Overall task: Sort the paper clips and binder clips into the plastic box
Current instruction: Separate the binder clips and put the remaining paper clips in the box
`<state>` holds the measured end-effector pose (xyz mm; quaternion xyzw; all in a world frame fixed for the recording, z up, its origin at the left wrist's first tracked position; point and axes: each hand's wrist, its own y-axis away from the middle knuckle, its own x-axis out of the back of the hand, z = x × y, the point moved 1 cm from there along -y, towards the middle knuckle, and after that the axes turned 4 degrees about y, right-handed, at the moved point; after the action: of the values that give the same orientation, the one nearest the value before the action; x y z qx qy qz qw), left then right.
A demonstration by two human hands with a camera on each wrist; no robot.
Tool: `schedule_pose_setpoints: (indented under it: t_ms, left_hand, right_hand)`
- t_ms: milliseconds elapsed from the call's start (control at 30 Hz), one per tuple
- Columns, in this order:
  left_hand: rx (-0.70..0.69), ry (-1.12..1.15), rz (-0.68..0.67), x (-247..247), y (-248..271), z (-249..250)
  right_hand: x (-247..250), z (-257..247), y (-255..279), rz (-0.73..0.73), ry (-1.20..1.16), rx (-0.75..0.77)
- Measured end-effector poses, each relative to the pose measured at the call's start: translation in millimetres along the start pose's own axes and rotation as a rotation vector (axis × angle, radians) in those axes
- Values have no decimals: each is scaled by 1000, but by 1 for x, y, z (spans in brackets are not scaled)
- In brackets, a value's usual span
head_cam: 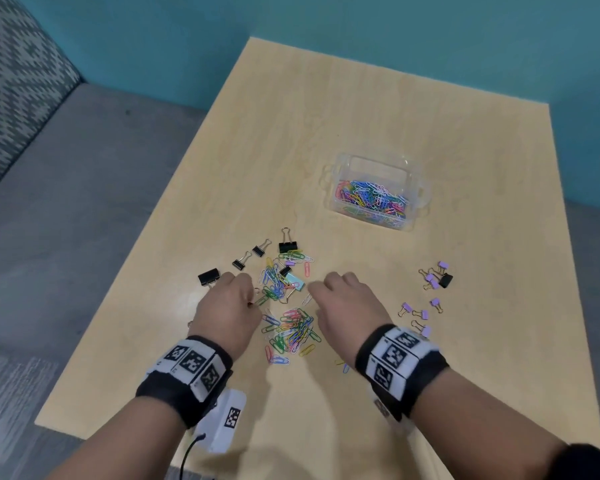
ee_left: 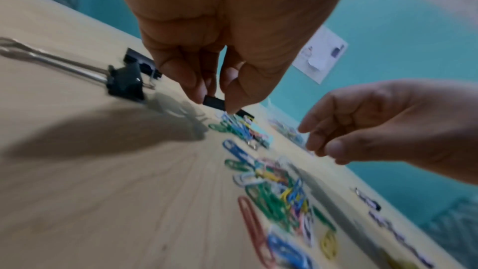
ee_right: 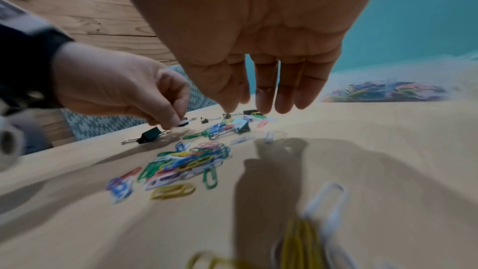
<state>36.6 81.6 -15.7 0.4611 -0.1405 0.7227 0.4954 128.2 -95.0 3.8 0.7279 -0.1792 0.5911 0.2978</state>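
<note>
My left hand [head_cam: 252, 296] pinches a small black binder clip [ee_left: 213, 102] between thumb and forefinger, just above the table, left of the loose colourful paper clips [head_cam: 291, 334]. My right hand [head_cam: 312, 289] hovers over the right side of that pile, its fingers [ee_right: 266, 93] hanging straight down and holding nothing. A second heap of paper clips [head_cam: 279, 278], mixed with a light blue binder clip [head_cam: 297, 282], lies beyond the hands. The clear plastic box [head_cam: 329, 202] stands further back to the right, with many paper clips in it.
Black binder clips [head_cam: 208, 277] lie left of and beyond the heap, one of them larger [head_cam: 287, 244]. Several purple binder clips [head_cam: 430, 280] and one black one are scattered at the right. The table's left edge [head_cam: 118, 292] is close to my left hand.
</note>
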Motion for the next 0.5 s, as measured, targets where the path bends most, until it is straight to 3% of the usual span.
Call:
schedule_pose_setpoints:
  t_ms: [200, 500]
  left_hand:
    - [-24, -98, 82, 18, 9, -31]
    - [-49, -46, 110, 20, 27, -35]
  right_hand:
    - [8, -3, -57, -79, 91, 116]
    - [7, -7, -77, -218, 176, 264]
